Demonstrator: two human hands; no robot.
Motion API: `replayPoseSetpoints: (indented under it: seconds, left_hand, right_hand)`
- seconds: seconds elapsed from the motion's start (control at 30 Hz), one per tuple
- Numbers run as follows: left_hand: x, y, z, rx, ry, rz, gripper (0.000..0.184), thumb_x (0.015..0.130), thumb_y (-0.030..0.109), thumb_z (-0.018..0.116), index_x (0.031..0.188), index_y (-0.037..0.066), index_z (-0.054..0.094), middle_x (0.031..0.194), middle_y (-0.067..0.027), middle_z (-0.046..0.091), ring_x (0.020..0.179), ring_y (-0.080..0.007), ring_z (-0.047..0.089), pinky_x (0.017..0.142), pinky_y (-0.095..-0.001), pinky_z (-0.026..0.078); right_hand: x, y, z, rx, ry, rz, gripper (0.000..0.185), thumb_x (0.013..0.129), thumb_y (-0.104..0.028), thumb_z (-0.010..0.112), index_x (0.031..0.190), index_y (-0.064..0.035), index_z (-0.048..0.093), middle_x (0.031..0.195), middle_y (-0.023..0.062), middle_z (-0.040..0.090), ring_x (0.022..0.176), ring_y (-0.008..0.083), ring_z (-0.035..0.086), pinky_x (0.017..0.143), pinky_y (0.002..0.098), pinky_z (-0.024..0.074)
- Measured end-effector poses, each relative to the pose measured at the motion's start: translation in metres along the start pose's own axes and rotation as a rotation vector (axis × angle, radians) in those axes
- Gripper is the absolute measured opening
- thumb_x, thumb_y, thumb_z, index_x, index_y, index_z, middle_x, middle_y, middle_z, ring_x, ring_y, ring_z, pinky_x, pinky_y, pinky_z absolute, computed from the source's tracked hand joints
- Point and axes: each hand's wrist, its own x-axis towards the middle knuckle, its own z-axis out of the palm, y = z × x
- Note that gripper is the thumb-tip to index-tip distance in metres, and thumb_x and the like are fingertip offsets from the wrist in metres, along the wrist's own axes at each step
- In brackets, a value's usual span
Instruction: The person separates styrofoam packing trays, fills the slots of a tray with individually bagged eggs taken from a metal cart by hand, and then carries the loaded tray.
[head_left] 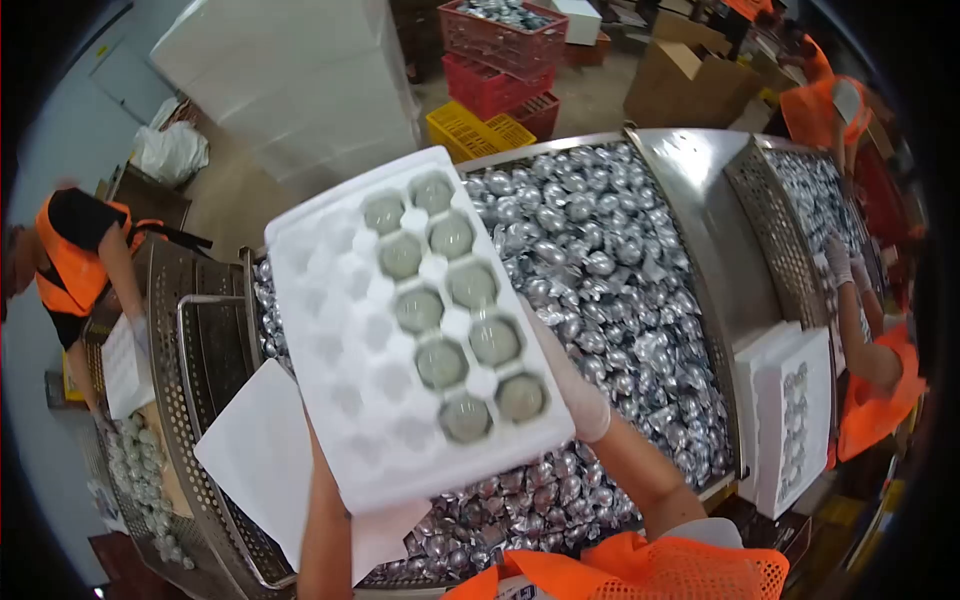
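Note:
A white foam tray [330, 330] is held up tilted in front of me, over the bin. Two of its columns hold glossy grey-green eggs [472, 285]; the shallow pockets on its left side have none. My right hand [575, 390], in a pale glove, grips the tray's right edge, with its fingers mostly behind it. Up to the lower left edge of the tray runs my left forearm [325, 530]; the left hand itself is hidden behind the tray as it holds it. Below lie many silver foil-wrapped egg-shaped pieces [600, 265]. Left of the tray sits a white sheet [250, 450].
Perforated metal walls [770, 230] border the bin. More white foam trays [790, 420] stand at right. Crates [500, 40] and a cardboard box [690, 75] are behind. Co-workers in orange vests work at left [80, 260] and right [880, 390].

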Motion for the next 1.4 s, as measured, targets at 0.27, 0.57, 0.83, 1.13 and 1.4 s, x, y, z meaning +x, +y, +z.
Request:
replayPoseSetpoints:
  seconds: [0.27,0.57,0.83,1.13,1.4]
  left_hand:
    - [-0.141,-0.064,0.067,0.109,0.047,-0.140,0.057,0.099,0.044,0.045,0.138,0.002,0.038,0.131,-0.0163,0.051,0.121,-0.0304,0.054,0.103,-0.0458,0.046]
    - [-0.252,-0.160,0.208,0.334,-0.215,-0.285,0.050,0.099,0.036,0.048,0.135,0.001,0.039,0.127,-0.0169,0.052,0.119,-0.0292,0.054,0.102,-0.0453,0.047]
    - [-0.308,-0.328,0.374,0.193,-0.643,-0.463,0.061,0.103,0.049,0.030,0.145,0.006,0.029,0.141,-0.0116,0.042,0.129,-0.0239,0.045,0.107,-0.0415,0.040]
    - [-0.293,-0.410,0.452,0.654,-0.892,-0.300,0.106,0.093,0.052,0.058,0.149,-0.011,-0.007,0.157,-0.0304,-0.006,0.149,-0.0349,-0.008,0.120,-0.0398,0.004]
    - [-0.308,-0.375,0.507,0.853,-0.859,-0.272,0.116,0.087,0.042,0.069,0.145,-0.014,-0.014,0.156,-0.0316,0.000,0.148,-0.0373,-0.002,0.120,-0.0412,0.007]
  right_hand:
    - [-0.162,-0.010,-0.040,-0.237,0.036,-0.317,0.055,0.100,-0.039,0.048,0.133,0.0047,0.051,0.126,0.0086,0.057,0.118,0.0154,0.049,0.102,0.0283,0.0378]
    - [-0.405,-0.172,-0.056,-0.101,0.287,-0.421,0.057,0.097,-0.043,0.052,0.133,0.0021,0.052,0.116,0.0086,0.063,0.104,0.0163,0.059,0.093,0.0286,0.0456]
    - [-0.576,-0.263,-0.197,-0.055,0.541,-0.522,0.058,0.097,-0.045,0.053,0.133,0.0008,0.053,0.116,0.0077,0.063,0.101,0.0149,0.059,0.090,0.0283,0.0473]
    - [-0.644,-0.270,-0.318,0.090,0.634,-0.391,0.059,0.096,-0.047,0.055,0.132,-0.0008,0.053,0.116,0.0067,0.063,0.099,0.0132,0.060,0.086,0.0279,0.0493]
    - [-0.663,-0.292,-0.325,-0.652,0.716,-0.096,0.061,0.090,-0.036,0.067,0.136,0.0002,0.050,0.129,0.0045,0.058,0.110,0.0143,0.056,0.095,0.0280,0.0446]
